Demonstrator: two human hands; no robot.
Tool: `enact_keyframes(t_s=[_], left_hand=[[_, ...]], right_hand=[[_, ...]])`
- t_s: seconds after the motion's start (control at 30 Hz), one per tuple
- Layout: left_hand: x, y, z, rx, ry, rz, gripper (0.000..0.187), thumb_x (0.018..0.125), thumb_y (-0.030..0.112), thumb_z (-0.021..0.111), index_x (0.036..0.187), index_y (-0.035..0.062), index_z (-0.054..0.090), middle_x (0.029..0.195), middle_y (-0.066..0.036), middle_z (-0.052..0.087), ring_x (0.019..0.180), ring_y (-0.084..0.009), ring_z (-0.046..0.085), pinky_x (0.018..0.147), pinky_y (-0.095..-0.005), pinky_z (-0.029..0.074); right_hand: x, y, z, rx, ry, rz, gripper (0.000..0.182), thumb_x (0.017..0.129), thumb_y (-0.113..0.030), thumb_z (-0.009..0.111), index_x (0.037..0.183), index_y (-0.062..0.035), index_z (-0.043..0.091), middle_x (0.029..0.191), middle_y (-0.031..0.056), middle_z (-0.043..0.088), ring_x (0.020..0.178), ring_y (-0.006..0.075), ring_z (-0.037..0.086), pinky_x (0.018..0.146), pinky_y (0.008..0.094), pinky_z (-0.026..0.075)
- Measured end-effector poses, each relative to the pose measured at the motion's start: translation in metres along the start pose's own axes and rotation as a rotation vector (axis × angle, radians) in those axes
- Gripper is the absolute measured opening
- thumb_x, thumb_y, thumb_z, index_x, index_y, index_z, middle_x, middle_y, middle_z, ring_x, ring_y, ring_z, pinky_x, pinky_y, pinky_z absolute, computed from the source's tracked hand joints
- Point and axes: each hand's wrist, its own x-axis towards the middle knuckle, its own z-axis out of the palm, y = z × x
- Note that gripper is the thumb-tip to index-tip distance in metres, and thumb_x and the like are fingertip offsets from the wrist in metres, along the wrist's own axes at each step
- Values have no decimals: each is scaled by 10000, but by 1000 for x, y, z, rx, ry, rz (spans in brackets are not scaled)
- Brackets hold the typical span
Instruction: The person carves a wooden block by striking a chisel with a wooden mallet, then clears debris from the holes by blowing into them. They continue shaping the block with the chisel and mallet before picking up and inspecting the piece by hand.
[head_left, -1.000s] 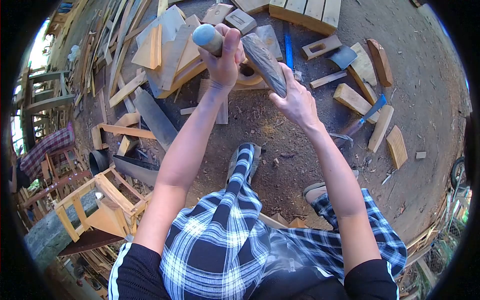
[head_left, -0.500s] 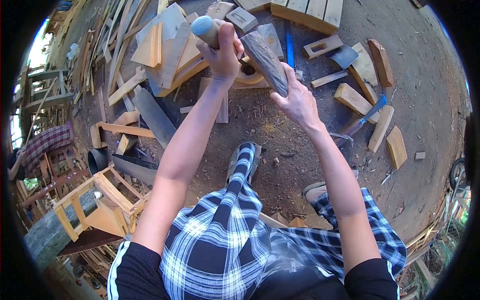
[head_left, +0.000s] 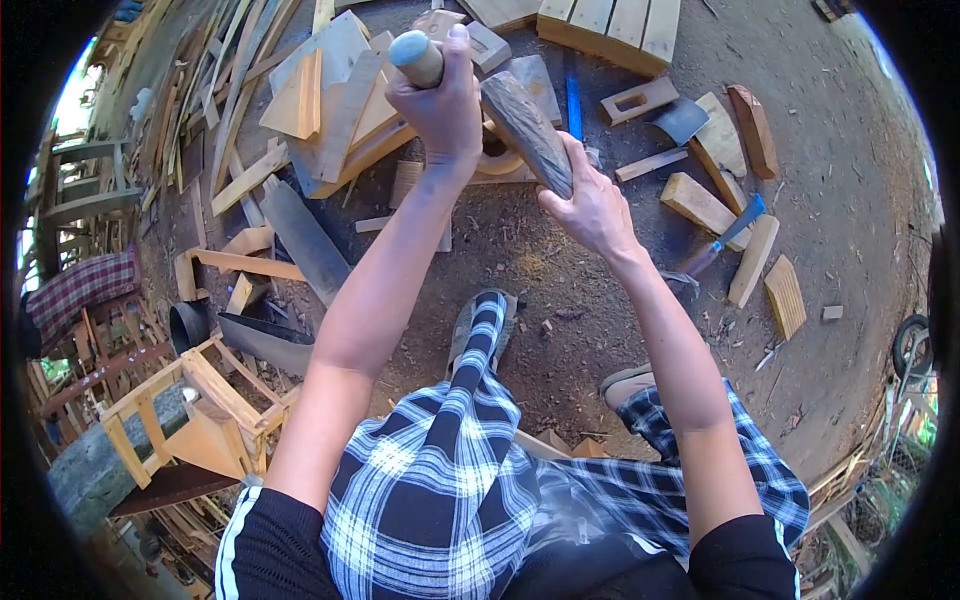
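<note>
My left hand is closed around the thick round wooden handle of what looks like a chisel. Its pale blue end points up toward me, and the thumb lies along the side. The blade is hidden behind the hand. In my right hand is a rough, dark wooden club, gripped at its near end. The club's far end is beside my left hand, tilted up and to the left. Beneath both lies a light wooden piece with a rounded hollow, partly covered by the hand and club.
Boards and offcuts are piled at the upper left. A slatted wooden block lies at the top. On the right are a slotted block, a blue-bladed knife and several wood pieces. A small wooden frame stands at lower left.
My left thumb has straightened and now points up beside the handle. The club has shifted slightly down and left in my right hand. The whole view has moved a little.
</note>
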Motion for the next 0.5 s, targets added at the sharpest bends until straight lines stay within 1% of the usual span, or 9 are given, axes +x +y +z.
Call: enact_keyframes(t_s=[0.03,0.1,0.23,0.3,0.43,0.47,0.5], left_hand=[[1,2,0,5,2,2,274,885,130,689,695,91,495,521,19,459,395,-48,400,398,-228,338],[-1,4,1,-90,13,-16,271,874,104,680,696,99,476,520,27,442,395,-40,391,391,-224,317],[-13,2,-9,-42,-31,42,256,866,73,669,708,101,469,519,31,436,395,-37,383,390,-216,306],[-20,0,-19,-9,-170,66,229,884,114,690,700,70,561,566,24,562,491,-50,546,455,-202,422],[-26,-3,-24,-70,-223,68,221,873,90,714,708,72,568,600,19,576,509,-50,556,468,-202,429],[-26,-3,-24,-69,-216,64,218,870,84,716,711,70,568,616,18,581,514,-47,554,465,-199,427],[-26,-4,-23,-79,-222,66,218,870,84,716,711,70,568,616,18,581,514,-47,554,465,-199,427]], right_hand=[[0,0,2,11,15,-8,771,789,-313,639,1467,-209,287,1207,235,637,1038,436,650,915,511,518],[0,0,5,17,11,8,772,790,-317,637,1468,-210,283,1207,235,637,1037,437,650,917,510,517],[0,0,8,24,29,19,785,788,-320,646,1470,-211,272,1202,236,638,1035,440,648,920,509,516],[-1,-4,6,25,16,33,787,785,-323,651,1468,-210,277,1200,237,639,1035,442,647,919,509,516],[-1,-3,3,-14,21,31,786,778,-319,656,1465,-210,290,1196,239,641,1036,450,643,908,512,516],[-1,-4,1,-5,14,37,780,779,-352,642,1465,-213,299,1183,247,645,1037,447,644,909,508,516],[-1,-3,-2,-9,26,40,780,779,-352,642,1465,-213,299,1183,247,645,1037,447,644,909,508,516]])
